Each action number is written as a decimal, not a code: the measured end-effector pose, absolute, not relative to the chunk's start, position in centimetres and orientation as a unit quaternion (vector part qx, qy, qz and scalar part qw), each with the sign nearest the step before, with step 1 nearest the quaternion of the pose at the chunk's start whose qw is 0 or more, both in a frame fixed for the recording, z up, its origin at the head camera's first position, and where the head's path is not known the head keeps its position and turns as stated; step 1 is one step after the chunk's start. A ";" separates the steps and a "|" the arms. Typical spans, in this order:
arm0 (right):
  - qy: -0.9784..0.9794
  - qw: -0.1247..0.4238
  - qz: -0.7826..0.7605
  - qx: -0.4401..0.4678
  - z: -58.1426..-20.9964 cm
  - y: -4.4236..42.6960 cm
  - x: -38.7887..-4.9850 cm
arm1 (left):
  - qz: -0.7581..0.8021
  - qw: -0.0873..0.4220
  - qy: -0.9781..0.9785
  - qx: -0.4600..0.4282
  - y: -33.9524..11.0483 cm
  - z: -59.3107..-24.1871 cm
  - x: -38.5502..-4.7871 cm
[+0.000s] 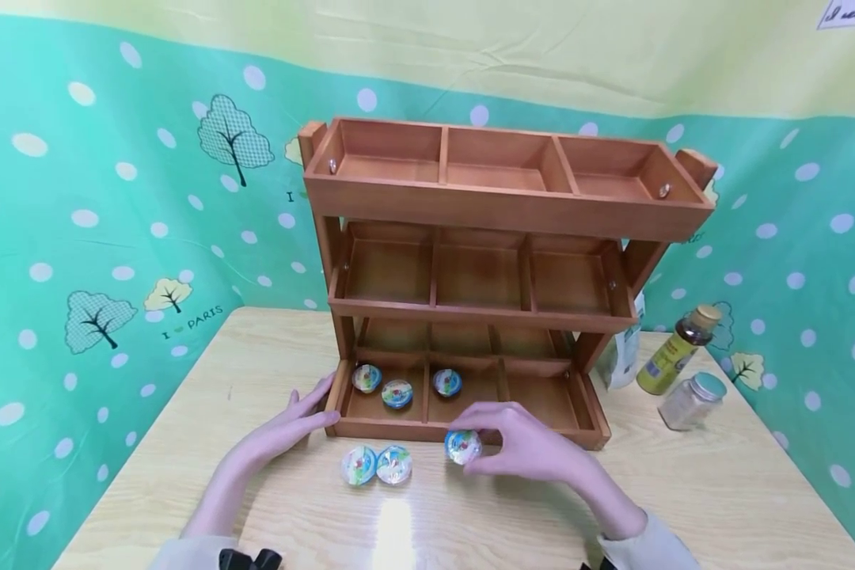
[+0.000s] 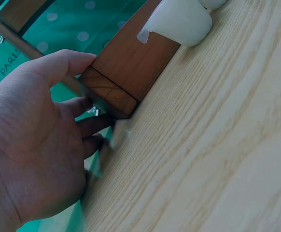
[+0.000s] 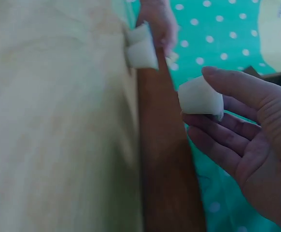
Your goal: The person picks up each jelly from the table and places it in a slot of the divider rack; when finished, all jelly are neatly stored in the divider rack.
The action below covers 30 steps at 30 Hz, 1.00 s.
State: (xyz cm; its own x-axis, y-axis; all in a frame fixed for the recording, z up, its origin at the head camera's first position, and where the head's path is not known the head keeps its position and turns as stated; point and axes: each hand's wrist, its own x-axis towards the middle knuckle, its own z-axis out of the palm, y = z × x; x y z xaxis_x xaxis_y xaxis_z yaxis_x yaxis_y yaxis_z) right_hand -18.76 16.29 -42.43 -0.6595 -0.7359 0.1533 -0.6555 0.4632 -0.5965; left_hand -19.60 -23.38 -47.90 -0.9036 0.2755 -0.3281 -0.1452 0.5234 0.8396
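Observation:
My right hand (image 1: 523, 443) pinches a small jelly cup (image 1: 463, 447) between thumb and fingers, in front of the bottom tier of a wooden three-tier rack (image 1: 470, 431). In the right wrist view this cup (image 3: 201, 96) shows its white side. My left hand (image 1: 288, 427) holds the bottom tier's left front corner (image 2: 109, 94), thumb at the front and fingers along the outer side. Two jelly cups, a left one (image 1: 359, 465) and a right one (image 1: 394, 465), stand side by side on the table. Two more cups (image 1: 397, 393) sit in the bottom-left compartment, and one (image 1: 447, 382) in the bottom-middle compartment.
Right of the rack stand a bottle with a yellow label (image 1: 666, 364), a clear jar with a teal lid (image 1: 693, 400) and a pale pouch (image 1: 623, 356), partly behind the rack. A polka-dot cloth (image 1: 150, 237) hangs behind the wooden table (image 1: 185, 412).

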 end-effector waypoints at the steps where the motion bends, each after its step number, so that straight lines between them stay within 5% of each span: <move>1: 0.853 0.056 -0.326 -0.404 -42.2 16.5 -19.0 | 0.486 0.216 0.846 0.040 -23.4 -47.9 -19.5; 12: 0.860 0.025 -0.377 -0.342 -40.8 18.1 -22.4 | 0.487 0.211 0.847 0.031 -23.9 -48.2 -19.3; 30: 0.898 0.007 -0.316 -0.306 -43.8 17.8 -25.0 | 0.489 0.197 0.849 0.035 -23.5 -48.2 -19.5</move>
State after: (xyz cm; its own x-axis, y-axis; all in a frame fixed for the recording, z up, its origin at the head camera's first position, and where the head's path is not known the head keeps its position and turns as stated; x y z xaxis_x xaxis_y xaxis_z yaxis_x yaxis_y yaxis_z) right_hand -25.02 17.82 -43.80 -0.8129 -0.5537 0.1807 -0.5447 0.6128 -0.5725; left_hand -19.47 -23.52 -48.21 -0.9200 0.2516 -0.3005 -0.1334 0.5199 0.8437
